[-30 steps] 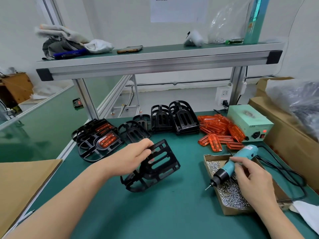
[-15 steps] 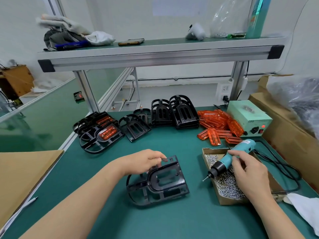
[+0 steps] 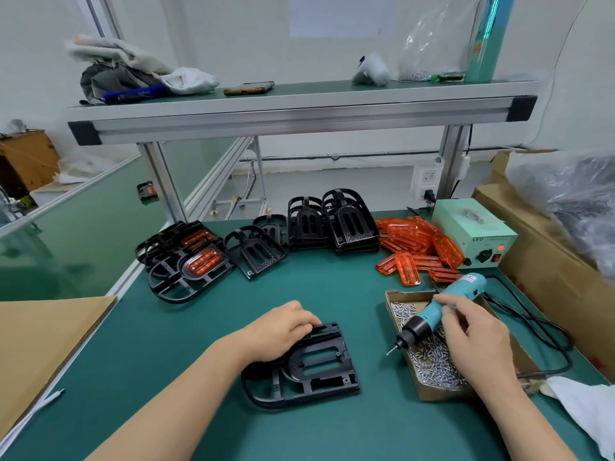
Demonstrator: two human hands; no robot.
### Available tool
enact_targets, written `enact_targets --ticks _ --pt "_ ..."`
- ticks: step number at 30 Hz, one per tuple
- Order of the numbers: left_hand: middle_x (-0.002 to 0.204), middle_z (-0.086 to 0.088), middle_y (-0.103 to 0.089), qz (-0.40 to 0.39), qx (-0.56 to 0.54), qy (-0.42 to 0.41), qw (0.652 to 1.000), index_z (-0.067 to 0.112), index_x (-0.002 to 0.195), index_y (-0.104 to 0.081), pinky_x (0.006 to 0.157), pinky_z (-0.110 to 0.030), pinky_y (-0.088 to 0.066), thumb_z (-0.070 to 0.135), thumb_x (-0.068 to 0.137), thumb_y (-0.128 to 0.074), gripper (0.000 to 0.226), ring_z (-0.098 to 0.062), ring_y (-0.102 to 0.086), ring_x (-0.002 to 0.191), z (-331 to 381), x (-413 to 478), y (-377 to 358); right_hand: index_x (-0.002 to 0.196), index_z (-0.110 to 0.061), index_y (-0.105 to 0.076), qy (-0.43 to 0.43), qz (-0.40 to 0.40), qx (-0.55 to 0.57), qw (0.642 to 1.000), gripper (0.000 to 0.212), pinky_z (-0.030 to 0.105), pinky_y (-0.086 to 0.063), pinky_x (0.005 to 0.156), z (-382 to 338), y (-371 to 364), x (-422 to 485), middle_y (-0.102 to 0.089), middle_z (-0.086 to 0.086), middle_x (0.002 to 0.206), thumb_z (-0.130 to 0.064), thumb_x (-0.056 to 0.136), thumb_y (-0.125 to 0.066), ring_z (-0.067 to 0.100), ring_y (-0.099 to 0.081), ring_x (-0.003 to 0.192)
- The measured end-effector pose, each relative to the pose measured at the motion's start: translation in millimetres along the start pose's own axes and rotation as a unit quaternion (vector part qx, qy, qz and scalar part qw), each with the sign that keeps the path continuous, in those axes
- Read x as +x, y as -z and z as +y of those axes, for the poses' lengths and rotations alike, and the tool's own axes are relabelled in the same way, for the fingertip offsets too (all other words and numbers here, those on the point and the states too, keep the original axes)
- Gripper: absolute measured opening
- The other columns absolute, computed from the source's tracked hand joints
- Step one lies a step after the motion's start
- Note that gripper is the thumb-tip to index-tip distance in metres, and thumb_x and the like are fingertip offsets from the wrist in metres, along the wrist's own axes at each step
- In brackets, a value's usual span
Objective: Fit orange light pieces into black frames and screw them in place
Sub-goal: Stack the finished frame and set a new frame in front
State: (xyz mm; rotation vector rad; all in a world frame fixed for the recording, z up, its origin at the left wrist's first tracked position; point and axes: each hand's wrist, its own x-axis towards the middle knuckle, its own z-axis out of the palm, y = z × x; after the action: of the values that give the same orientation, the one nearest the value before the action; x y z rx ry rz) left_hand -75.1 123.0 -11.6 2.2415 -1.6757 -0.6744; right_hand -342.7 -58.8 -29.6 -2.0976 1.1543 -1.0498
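A black frame (image 3: 319, 367) lies flat on the green table in front of me, its central slot unfilled. My left hand (image 3: 283, 331) rests on its far left edge, fingers curled over the rim. My right hand (image 3: 472, 334) grips a teal electric screwdriver (image 3: 439, 311), whose bit points down-left over a cardboard box of screws (image 3: 429, 364). Loose orange light pieces (image 3: 416, 251) are heaped at the back right. Bare black frames (image 3: 332, 221) stand stacked at the back centre. Frames fitted with orange pieces (image 3: 189, 261) lie at the back left.
A pale green power unit (image 3: 472, 231) sits behind the orange heap, its cable (image 3: 545, 331) looping right of the screw box. Large cardboard boxes (image 3: 559, 267) line the right side. Flat cardboard (image 3: 36, 347) lies at the left. An aluminium shelf (image 3: 299, 108) spans overhead.
My left hand has turned the black frame over and laid it flat on the table, closer to me. The right hand with the screwdriver has stayed over the screw box.
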Motion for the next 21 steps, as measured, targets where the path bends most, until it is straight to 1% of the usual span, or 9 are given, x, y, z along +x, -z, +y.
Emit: enact_targets --ticks 3,6,9,12,13,15,17,19,21 --pt "0.111 0.016 -0.05 0.097 -0.032 0.007 0.995 0.032 0.134 -0.057 0.104 -0.026 -0.037 0.041 0.102 -0.045 0.035 -0.002 -0.052 0.108 -3.5 -13.1 -1.7 0.11 -0.021 -0.075 0.001 -0.009 -0.001 1.0 0.024 0.014 -0.034 0.068 2.2 -0.1 0.1 -0.065 -0.008 0.084 -0.009 0.097 -0.059 -0.002 -0.052 0.074" --pt "0.12 0.031 -0.048 0.175 -0.095 0.01 0.98 0.048 0.138 -0.048 0.104 -0.023 -0.038 0.071 0.082 -0.056 0.062 0.009 -0.046 0.119 -15.4 -42.6 -11.1 0.11 -0.022 -0.075 0.006 -0.01 0.007 1.0 0.024 0.019 -0.037 0.068 4.5 -1.9 0.4 -0.068 -0.009 0.088 -0.009 0.097 -0.06 -0.001 -0.054 0.075" --pt "0.13 0.041 -0.032 0.165 -0.103 -0.01 0.981 0.065 0.143 -0.022 0.103 -0.022 -0.033 0.076 0.063 -0.069 0.093 0.01 -0.035 0.13 -25.0 -68.3 -28.2 0.108 -0.023 -0.076 0.008 0.0 0.014 1.0 0.023 0.023 -0.04 0.075 4.0 -3.8 2.6 -0.072 -0.009 0.098 -0.009 0.096 -0.061 0.003 -0.06 0.085" --pt "0.136 0.043 -0.021 0.173 -0.075 -0.021 0.982 0.071 0.141 -0.011 0.107 -0.024 -0.032 0.081 0.057 -0.071 0.103 0.012 -0.028 0.134 -25.4 -77.0 -43.3 0.107 -0.025 -0.076 0.01 0.014 0.023 1.0 0.023 0.014 -0.041 0.076 -0.8 -2.9 8.7 -0.072 -0.011 0.098 -0.009 0.096 -0.062 0.002 -0.062 0.089" --pt "0.138 0.041 -0.021 0.182 -0.076 -0.025 0.98 0.071 0.141 -0.011 0.108 -0.026 -0.031 0.084 0.057 -0.07 0.103 0.011 -0.027 0.135 -25.0 -77.7 -45.8 0.107 -0.025 -0.075 0.011 0.021 0.024 0.999 0.023 0.017 -0.043 0.077 -4.4 -2.7 13.1 -0.072 -0.012 0.098 -0.01 0.096 -0.062 0.004 -0.063 0.089" --pt "0.14 0.04 -0.022 0.192 -0.081 -0.03 0.978 0.072 0.139 -0.009 0.109 -0.026 -0.032 0.086 0.056 -0.07 0.104 0.012 -0.028 0.136 -23.0 -77.3 -47.0 0.106 -0.026 -0.075 0.016 0.042 0.015 0.999 0.022 0.032 -0.05 0.081 -13.9 -3.5 27.7 -0.071 -0.012 0.098 -0.013 0.096 -0.061 0.012 -0.064 0.09" --pt "0.141 0.041 -0.019 0.197 -0.072 -0.031 0.977 0.074 0.137 -0.003 0.11 -0.024 -0.031 0.088 0.055 -0.068 0.106 0.013 -0.026 0.136 -21.8 -75.6 -46.4 0.106 -0.031 -0.072 0.016 0.046 -0.044 0.998 0.019 0.039 -0.053 0.083 -25.5 -7.1 50.7 -0.07 -0.014 0.1 -0.022 0.096 -0.06 0.015 -0.063 0.092" --pt "0.143 0.044 -0.016 0.201 -0.062 -0.03 0.977 0.074 0.137 0.0 0.11 -0.022 -0.029 0.09 0.055 -0.067 0.107 0.015 -0.021 0.137 -21.0 -74.2 -45.6 0.11 -0.031 -0.07 0.008 0.004 -0.126 0.992 0.018 0.04 -0.054 0.085 -33.7 -14.8 79.2 -0.069 -0.011 0.105 -0.03 0.095 -0.059 0.016 -0.063 0.096" --pt "0.145 0.047 -0.012 0.202 -0.054 -0.026 0.978 0.073 0.138 0.001 0.108 -0.02 -0.028 0.091 0.054 -0.066 0.108 0.018 -0.015 0.137 -20.5 -74.3 -44.5 0.118 -0.025 -0.068 -0.001 -0.073 -0.201 0.977 0.026 0.039 -0.052 0.09 -38.8 -28.4 105.8 -0.069 -0.003 0.112 -0.034 0.094 -0.061 0.021 -0.063 0.102"
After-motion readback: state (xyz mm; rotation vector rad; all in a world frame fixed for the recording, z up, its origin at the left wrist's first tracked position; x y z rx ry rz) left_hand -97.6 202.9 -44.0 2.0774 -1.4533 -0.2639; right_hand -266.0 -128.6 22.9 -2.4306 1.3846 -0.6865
